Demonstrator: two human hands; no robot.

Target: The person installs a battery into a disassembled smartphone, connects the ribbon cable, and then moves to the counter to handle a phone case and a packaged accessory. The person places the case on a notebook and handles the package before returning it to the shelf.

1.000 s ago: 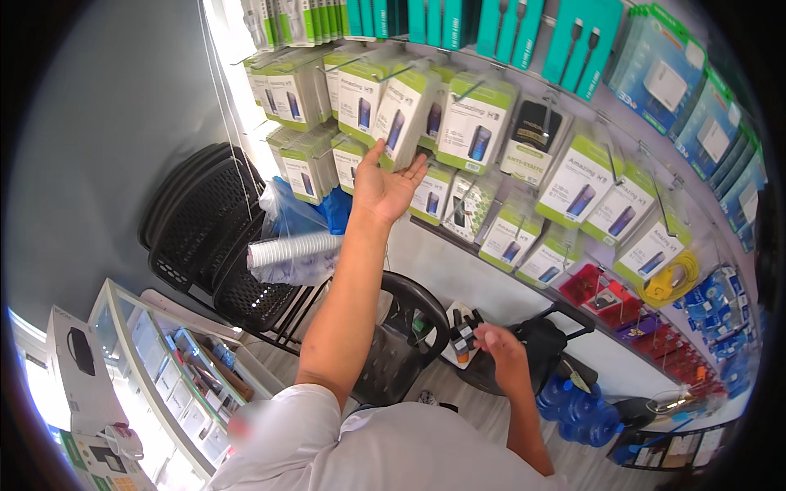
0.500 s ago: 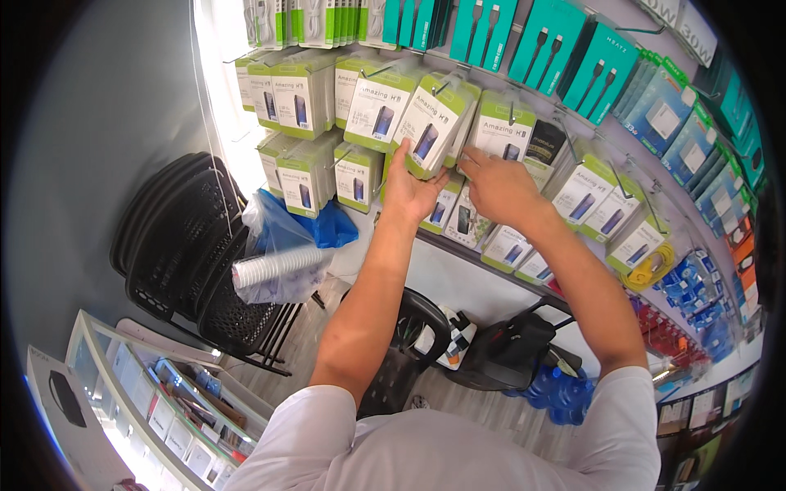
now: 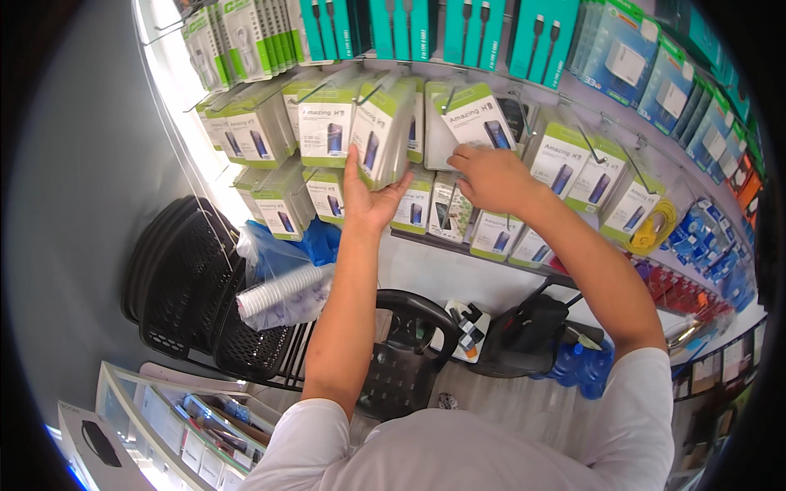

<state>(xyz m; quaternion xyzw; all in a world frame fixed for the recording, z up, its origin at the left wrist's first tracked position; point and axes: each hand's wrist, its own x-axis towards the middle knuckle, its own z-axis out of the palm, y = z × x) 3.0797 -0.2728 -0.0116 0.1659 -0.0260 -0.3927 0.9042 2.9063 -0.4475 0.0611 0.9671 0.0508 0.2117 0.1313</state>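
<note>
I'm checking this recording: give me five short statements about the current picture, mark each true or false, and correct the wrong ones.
1. The left hand is palm up at the lower end of a hanging green-and-white pack. True.
2. The right hand hangs down beside the body. False: the right hand is at the lower edge of a tilted pack.
3. The teal packages hang below the green-and-white ones. False: the teal packages hang above them.
4. A black chair stands lower than the hanging packs. True.
5. Blue plastic containers lie left of that chair. False: the blue plastic containers are to its right.
</note>
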